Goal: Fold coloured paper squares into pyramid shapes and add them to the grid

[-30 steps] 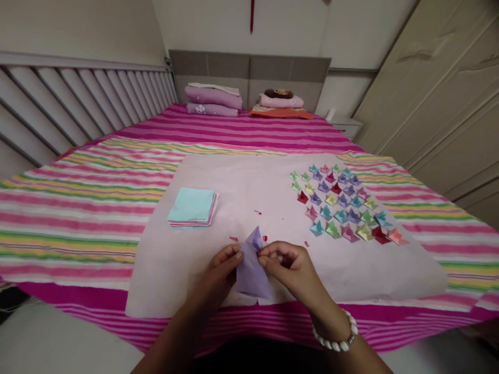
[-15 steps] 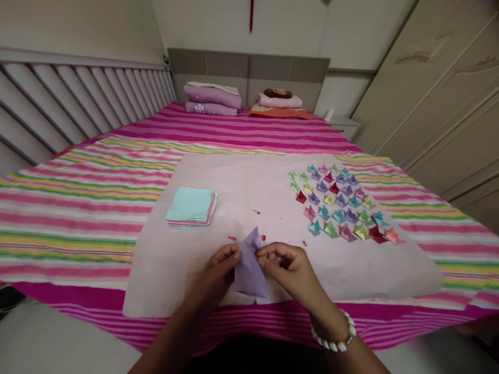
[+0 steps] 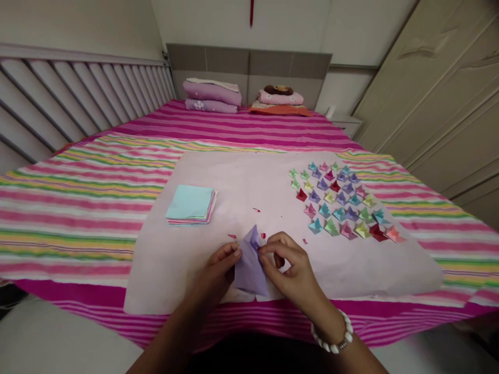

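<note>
A partly folded purple paper is pinched between both hands just above the near edge of a large pale pink sheet. My left hand grips its left edge with thumb and fingers closed. My right hand, wearing a white bead bracelet, pinches the paper's right side near its top point. A stack of coloured square papers, light blue on top, lies to the left. Several small folded paper shapes in many colours sit in rows to the right.
The pink sheet lies on a bed with a striped pink, yellow and green cover. Tiny red paper scraps dot the sheet. Folded bedding and pillows are at the headboard. A slatted rail runs on the left, cupboard doors on the right.
My right hand's fingers have shifted slightly on the purple paper, with some fingers now spread apart. The paper and my left hand stay nearly where they were.
</note>
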Available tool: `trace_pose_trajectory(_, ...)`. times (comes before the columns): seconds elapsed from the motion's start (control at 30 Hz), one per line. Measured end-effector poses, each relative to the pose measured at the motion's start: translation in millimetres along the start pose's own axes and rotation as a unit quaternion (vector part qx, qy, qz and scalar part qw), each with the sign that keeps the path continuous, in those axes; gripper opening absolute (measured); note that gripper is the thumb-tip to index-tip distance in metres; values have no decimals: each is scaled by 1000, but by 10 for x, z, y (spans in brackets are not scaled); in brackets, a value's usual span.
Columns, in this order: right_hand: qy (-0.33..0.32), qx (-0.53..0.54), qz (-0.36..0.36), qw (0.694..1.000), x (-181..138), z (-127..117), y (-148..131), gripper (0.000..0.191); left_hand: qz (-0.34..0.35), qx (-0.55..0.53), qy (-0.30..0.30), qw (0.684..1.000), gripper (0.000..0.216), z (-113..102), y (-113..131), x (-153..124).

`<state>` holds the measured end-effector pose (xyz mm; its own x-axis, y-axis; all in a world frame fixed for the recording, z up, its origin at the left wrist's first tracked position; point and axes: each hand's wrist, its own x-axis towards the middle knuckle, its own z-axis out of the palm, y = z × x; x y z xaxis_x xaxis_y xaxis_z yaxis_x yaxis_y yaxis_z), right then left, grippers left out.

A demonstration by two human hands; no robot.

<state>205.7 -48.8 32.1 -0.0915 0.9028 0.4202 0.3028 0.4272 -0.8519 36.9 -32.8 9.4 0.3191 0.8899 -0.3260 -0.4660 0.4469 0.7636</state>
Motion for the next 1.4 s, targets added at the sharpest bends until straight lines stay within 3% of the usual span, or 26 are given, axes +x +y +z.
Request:
trace_pose_trajectory(0.47, -5, 9, 8, 1000, 18, 98, 31, 9, 23, 19, -15, 999, 24, -40, -108, 37)
trace_pose_trajectory(0.63, 40, -53, 29, 997, -27, 198, 106, 10, 65, 56, -9, 996, 47, 1, -130, 37)
trace_pose_trajectory(0.73, 35, -18, 46, 998, -51, 251, 153, 44, 95, 153, 5, 984, 57, 45, -94, -9)
trace_pose_trajectory(0.8, 27, -24, 32, 999, -54, 269, 159, 54, 102, 200, 23, 974, 54, 77, -72, -32)
trace_pose_trajectory(1.0, 10, -50, 3, 999, -20, 257, 136, 29, 95, 246, 47, 964, 40, 62, -89, -11)
trace_pose_trajectory(1.13, 27, -50, 32, 998, -13, 270, 178, 28, 97, 310, 93, 941, 47, 9, -114, 14)
trace_pose_trajectory(1.27, 20, -50, 54, 997, -16, 289, 210, 29, 107, 334, 94, 932, 31, -5, -121, 55)
trace_pose_trajectory(1.4, 11, -74, 23, 997, -32, 311, 238, 31, 97, 327, 121, 932, 35, -30, -123, 117)
